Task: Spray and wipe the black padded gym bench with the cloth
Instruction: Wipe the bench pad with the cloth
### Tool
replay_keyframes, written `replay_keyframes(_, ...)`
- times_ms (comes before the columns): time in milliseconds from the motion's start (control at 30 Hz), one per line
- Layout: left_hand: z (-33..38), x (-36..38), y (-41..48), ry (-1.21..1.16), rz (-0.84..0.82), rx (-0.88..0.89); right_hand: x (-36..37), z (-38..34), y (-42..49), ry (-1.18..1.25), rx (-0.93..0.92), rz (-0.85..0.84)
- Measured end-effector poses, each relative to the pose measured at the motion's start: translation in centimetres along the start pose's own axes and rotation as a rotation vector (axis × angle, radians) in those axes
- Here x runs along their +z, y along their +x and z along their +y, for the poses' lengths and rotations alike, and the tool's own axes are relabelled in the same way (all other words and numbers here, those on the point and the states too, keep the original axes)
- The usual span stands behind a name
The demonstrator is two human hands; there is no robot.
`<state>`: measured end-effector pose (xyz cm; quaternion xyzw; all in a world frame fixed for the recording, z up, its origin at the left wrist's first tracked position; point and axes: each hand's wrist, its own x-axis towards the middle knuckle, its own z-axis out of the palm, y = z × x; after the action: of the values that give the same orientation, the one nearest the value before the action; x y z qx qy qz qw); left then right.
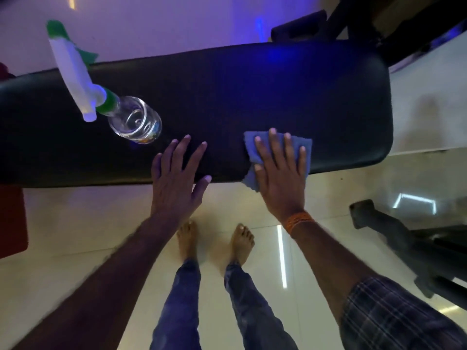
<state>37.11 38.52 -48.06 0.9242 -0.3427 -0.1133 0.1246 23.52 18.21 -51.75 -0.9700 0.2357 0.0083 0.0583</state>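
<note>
The black padded bench (252,97) runs across the view from left to right. A clear spray bottle (121,112) with a white and green trigger head stands upright on its left part. My left hand (177,178) lies flat on the near edge of the pad, fingers spread, holding nothing. My right hand (280,173) presses flat on a blue cloth (252,140) at the near edge, toward the bench's right end. Part of the cloth hangs over the edge.
My bare feet (214,241) stand on a glossy tiled floor below the bench. A dark metal frame (404,236) stands at the right. More black equipment (379,21) sits beyond the bench's far right corner. A red object (11,218) is at the left edge.
</note>
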Motion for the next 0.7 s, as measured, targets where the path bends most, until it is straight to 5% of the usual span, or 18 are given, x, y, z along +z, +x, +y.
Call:
replay_keyframes(100, -0.1, 0.5, -0.2, 0.008, 0.006, -0.01, 0.5, -4.4, -0.3, 0.071, 0.246, 0.064)
replay_keyframes(267, -0.7, 0.9, -0.3, -0.071, 0.058, 0.024, 1.8, -8.2, -0.7, 0.103, -0.104, 0.025)
replay_keyframes(433, -3.0, 0.8, -1.0, -0.033, 0.089, 0.098, 1.6, -7.9, -0.1, 0.083, 0.41, 0.135)
replay_keyframes(600, -4.4, 0.4, -1.6, -0.039, 0.096, 0.104, 1.9, -11.6, -1.0, 0.097, 0.002, 0.035)
replay_keyframes(700, -5.8, -0.2, -2.1, -0.059, 0.111, 0.108, 1.2, -8.8, 0.9, 0.083, 0.259, 0.102)
